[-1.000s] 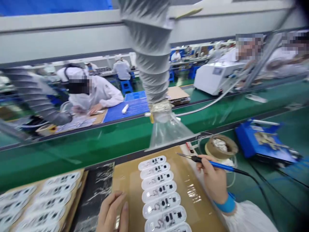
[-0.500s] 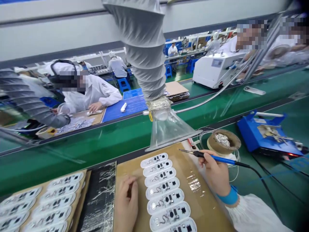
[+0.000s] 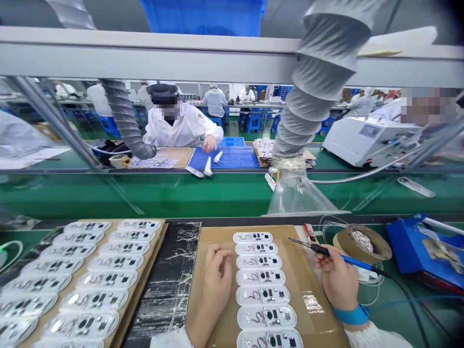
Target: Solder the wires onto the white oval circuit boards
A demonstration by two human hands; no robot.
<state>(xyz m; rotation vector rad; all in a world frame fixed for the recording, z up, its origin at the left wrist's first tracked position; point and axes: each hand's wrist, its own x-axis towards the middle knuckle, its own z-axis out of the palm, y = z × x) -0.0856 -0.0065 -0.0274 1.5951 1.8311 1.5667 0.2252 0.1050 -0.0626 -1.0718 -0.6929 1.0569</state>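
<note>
My right hand (image 3: 340,281), with a blue wristband, grips a soldering iron (image 3: 328,251) by its blue-and-black handle. The iron's bare tip points left, above the right part of the cardboard sheet (image 3: 306,270). A column of oval white casings (image 3: 261,277) runs down that sheet, each fitted with a small circuit board, dark parts and thin wires. Beside the column's left edge rests my left hand (image 3: 218,275), its fingers loosely curled and nothing visible in them. It stays apart from the casings.
More white casings (image 3: 105,262) lie on stacked cardboard at left. A clear extraction hood (image 3: 300,195) hangs beyond the sheet. On the right stand a brown tub (image 3: 362,243) with silvery bits and a blue soldering station (image 3: 427,256). A co-worker (image 3: 181,121) sits across the bench.
My view has levelled and swung left, so the bench sits straighter. My right hand keeps the soldering iron over the sheet's right side; my left hand stays beside the casings. The co-worker's hand has moved right.
</note>
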